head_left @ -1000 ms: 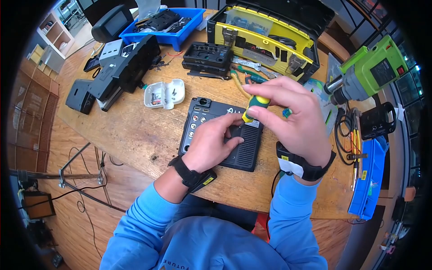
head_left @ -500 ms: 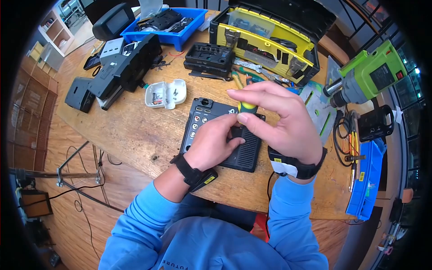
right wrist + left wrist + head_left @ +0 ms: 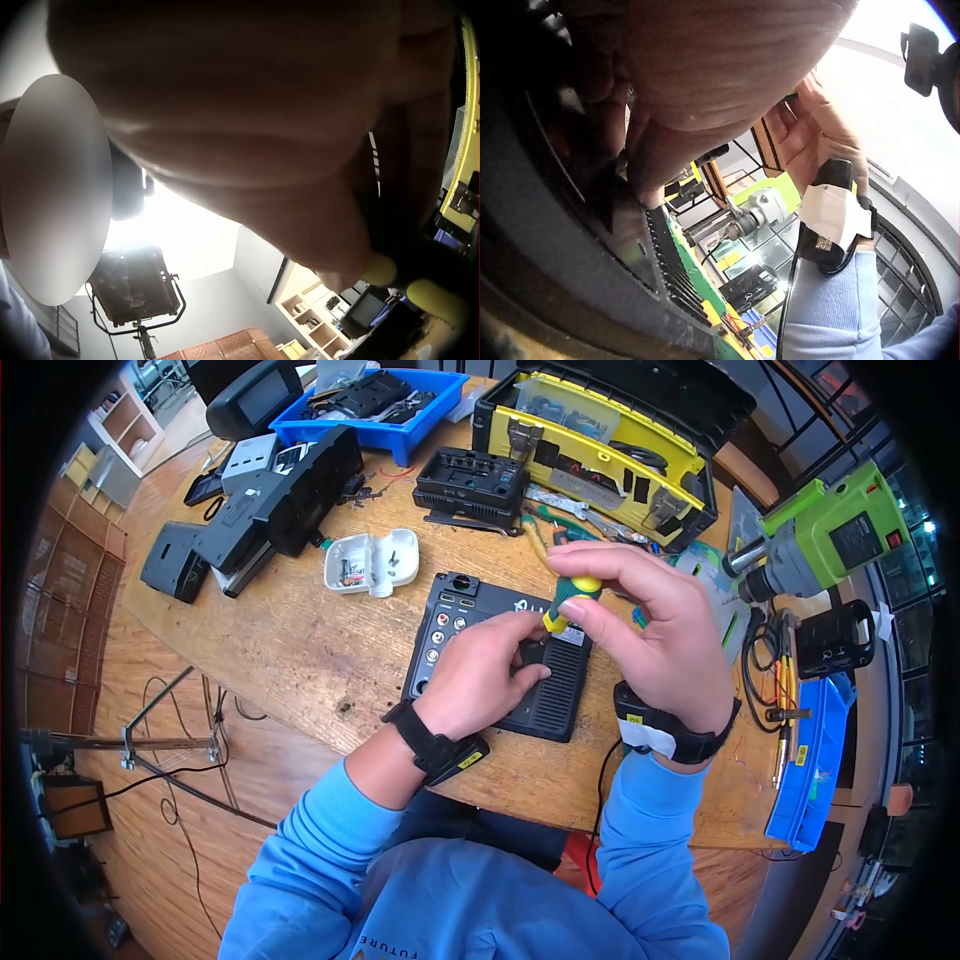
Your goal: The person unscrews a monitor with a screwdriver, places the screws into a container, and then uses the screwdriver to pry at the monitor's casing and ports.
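In the head view a black electronic device (image 3: 550, 705) lies on the wooden table, round sockets along its left side and a ribbed vent at its right. My right hand (image 3: 665, 625) pinches the green and yellow handle of a screwdriver (image 3: 566, 600) between thumb and fingers, the tool standing tilted over the device. My left hand (image 3: 478, 670) rests on the device, thumb beside the vent, its other fingertips right at the screwdriver's lower end. Whether they grip the shaft I cannot tell. The screwdriver's tip is hidden. Yellow handle parts (image 3: 433, 301) show beside the thumb in the right wrist view.
Beyond the device sit an open white case (image 3: 372, 563) of small parts, a black box-shaped unit (image 3: 470, 485) and pliers (image 3: 535, 538). A yellow and black toolbox (image 3: 600, 460) and a blue tray (image 3: 425, 420) stand behind. To the right is a green drill (image 3: 835, 540).
My right hand dipped left over the screwdriver half a second ago and has since moved back right and opened out a little, the handle showing more. My left hand has stayed on the device.
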The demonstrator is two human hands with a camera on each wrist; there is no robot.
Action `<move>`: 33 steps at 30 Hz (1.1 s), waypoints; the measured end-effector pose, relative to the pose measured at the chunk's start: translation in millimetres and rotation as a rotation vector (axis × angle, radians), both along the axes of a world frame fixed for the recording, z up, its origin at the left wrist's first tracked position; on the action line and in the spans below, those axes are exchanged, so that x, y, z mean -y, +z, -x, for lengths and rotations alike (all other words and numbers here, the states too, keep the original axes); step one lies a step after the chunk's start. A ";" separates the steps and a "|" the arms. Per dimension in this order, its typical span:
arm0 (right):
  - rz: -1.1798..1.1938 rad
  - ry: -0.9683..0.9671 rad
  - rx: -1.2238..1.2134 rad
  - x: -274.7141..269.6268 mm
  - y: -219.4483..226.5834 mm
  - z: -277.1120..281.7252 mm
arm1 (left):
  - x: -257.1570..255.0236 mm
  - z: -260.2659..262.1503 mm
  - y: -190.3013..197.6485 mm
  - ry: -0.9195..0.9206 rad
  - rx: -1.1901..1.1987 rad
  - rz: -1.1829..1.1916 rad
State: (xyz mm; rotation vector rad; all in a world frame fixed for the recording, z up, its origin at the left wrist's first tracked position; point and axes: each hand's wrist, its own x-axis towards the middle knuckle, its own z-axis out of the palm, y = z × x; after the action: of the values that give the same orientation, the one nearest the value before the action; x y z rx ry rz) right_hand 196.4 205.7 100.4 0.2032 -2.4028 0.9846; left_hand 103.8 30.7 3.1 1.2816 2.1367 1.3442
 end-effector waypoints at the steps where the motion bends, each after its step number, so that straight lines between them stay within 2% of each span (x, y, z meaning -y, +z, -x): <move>1: 0.018 0.013 -0.003 0.2 -0.6 1.6 | 0.0 0.0 0.3 -0.002 -0.009 0.002; 5: -0.051 0.003 -0.050 -0.8 4.1 2.9 | 0.4 -1.4 2.2 0.008 -0.008 0.029; 7: -0.094 -0.151 0.019 -2.3 7.3 -2.1 | -0.9 -0.7 -0.5 -0.003 0.007 0.000; 11: -0.090 -0.111 -0.006 -6.8 6.1 -5.6 | -0.5 -0.3 -2.3 -0.015 0.032 -0.027; 13: 0.041 -0.004 -0.013 -6.8 2.5 -5.9 | 0.3 0.0 -0.8 -0.014 0.019 -0.007; 16: 0.122 0.032 0.006 -2.2 2.5 -5.1 | -0.7 -0.2 1.9 -0.016 0.007 0.023; 20: -0.007 0.028 -0.031 -3.4 5.2 -3.6 | 0.3 -2.4 3.9 0.002 -0.002 0.048; 22: -0.074 -0.127 0.031 -5.0 7.3 -6.8 | -0.2 -1.6 0.8 -0.009 0.014 0.023; 26: -0.040 -0.074 -0.016 -8.7 7.3 -8.3 | -0.6 -0.6 0.4 -0.024 0.028 -0.001; 28: 0.064 -0.049 0.001 -6.4 7.2 -11.0 | 0.0 -1.3 0.6 -0.017 0.021 0.005; 31: 0.014 0.021 -0.041 -11.2 2.1 -8.5 | -0.7 -1.3 -0.7 -0.015 0.002 0.016; 33: -0.029 -0.010 -0.034 -6.9 9.9 -9.2 | -0.3 -1.3 -1.3 -0.017 -0.008 0.022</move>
State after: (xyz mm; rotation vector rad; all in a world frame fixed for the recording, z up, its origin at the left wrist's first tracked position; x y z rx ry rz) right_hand 205.7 212.6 110.3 0.2164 -2.3864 0.9344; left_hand 105.1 31.0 1.8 1.2957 2.1359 1.3071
